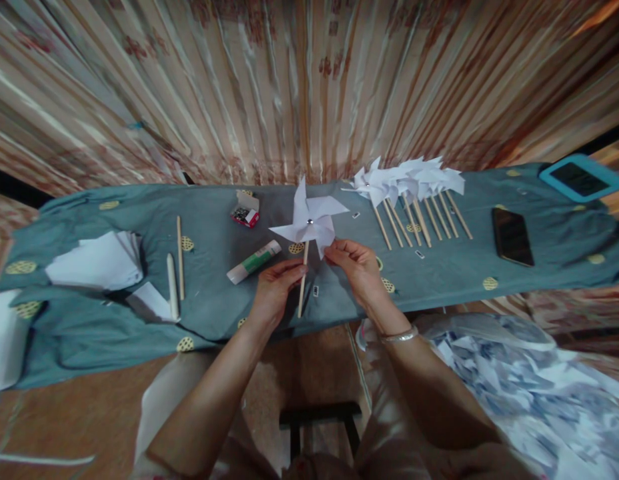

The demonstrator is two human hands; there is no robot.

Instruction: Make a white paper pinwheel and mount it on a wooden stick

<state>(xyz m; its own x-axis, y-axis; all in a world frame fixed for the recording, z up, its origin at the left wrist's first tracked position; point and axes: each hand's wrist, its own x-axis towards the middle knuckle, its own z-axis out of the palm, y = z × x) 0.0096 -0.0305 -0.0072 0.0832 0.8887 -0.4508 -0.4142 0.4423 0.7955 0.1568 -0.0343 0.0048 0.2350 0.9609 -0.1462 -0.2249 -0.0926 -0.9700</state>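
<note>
A white paper pinwheel (313, 230) on a wooden stick stands upright above the cloth-covered table, a shiny pin at its centre. My left hand (277, 288) is closed round the stick below the blades. With thumb and fingers pinched, my right hand (357, 265) grips the tip of the lower right blade. Left of the pinwheel lies a glue stick (254, 261) with a green label. Behind that sits a small open red box (245, 210) of dark pins or tacks. Several finished pinwheels (409, 183) lie in an overlapping row at the back right, sticks toward me.
On the left are a stack of white paper (97, 262), a loose wooden stick (180, 257) and a white pen-like tool (172, 287). A phone (512, 237) and a blue-framed device (582, 177) lie right. A bag of paper scraps (529, 393) stands below the table's right front.
</note>
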